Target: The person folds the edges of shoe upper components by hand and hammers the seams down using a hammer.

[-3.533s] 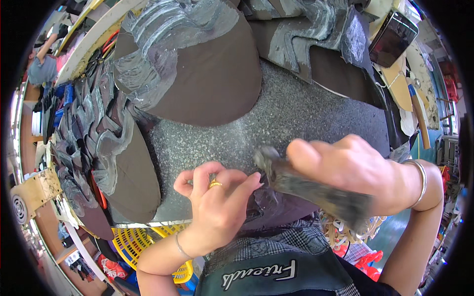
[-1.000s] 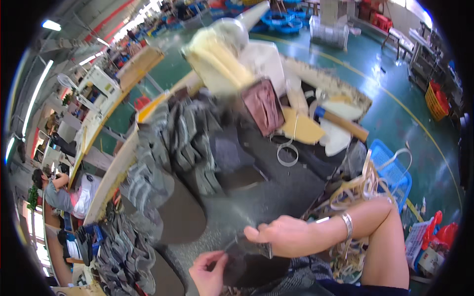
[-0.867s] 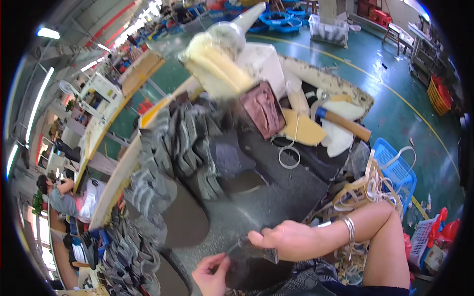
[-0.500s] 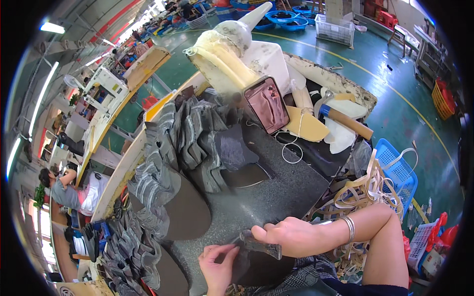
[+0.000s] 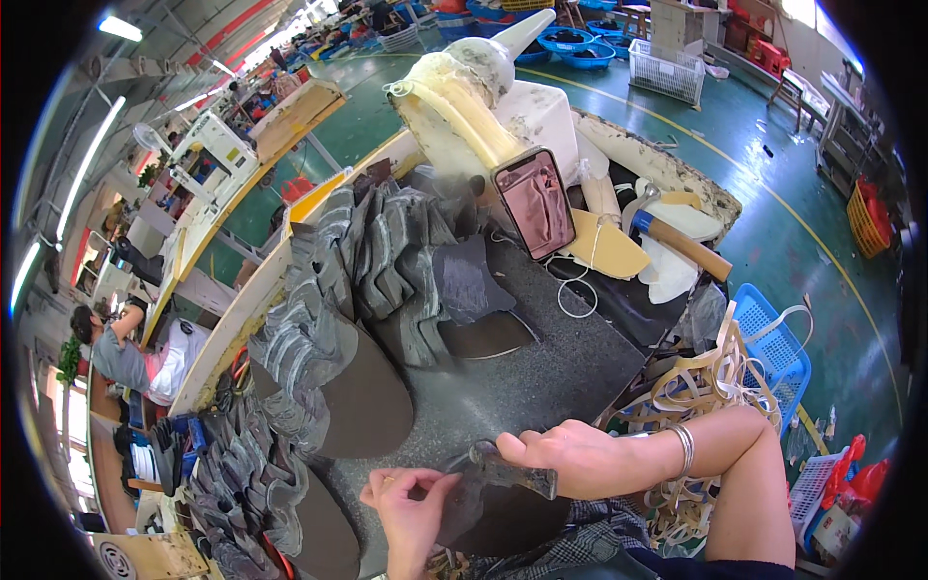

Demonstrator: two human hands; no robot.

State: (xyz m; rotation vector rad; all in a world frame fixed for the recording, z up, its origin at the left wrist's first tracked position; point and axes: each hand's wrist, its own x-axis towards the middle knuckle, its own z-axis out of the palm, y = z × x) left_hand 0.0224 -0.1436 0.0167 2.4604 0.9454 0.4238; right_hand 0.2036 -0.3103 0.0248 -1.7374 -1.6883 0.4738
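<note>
Speckled desk (image 5: pixel 522 391): left fingers (image 5: pixel 421 476) pinch dark sheet (image 5: pixel 510 522); right fingers (image 5: pixel 512 447) close round dark tool (image 5: pixel 525 475), apparently brushing; further strokes would need steady pinching.

Two Bare Hands Over a Dark Flat Piece

The left hand (image 5: pixel 411 507) pinches the edge of a dark flat piece (image 5: pixel 512 522) between thumb and finger; the right hand (image 5: pixel 570 457) grips a dark tool (image 5: pixel 507 470) above it. Reckoned from the hands, overlapping rounded dark pieces (image 5: pixel 362 401) lie at ten o'clock on the speckled worktop (image 5: pixel 585 362). A phone (image 5: pixel 535 205) leans at twelve, a wooden-handled tool (image 5: pixel 688 250) lies at one, and tangled pale straps (image 5: pixel 704 372) sit at two, beside a blue basket (image 5: pixel 791 362).
</note>
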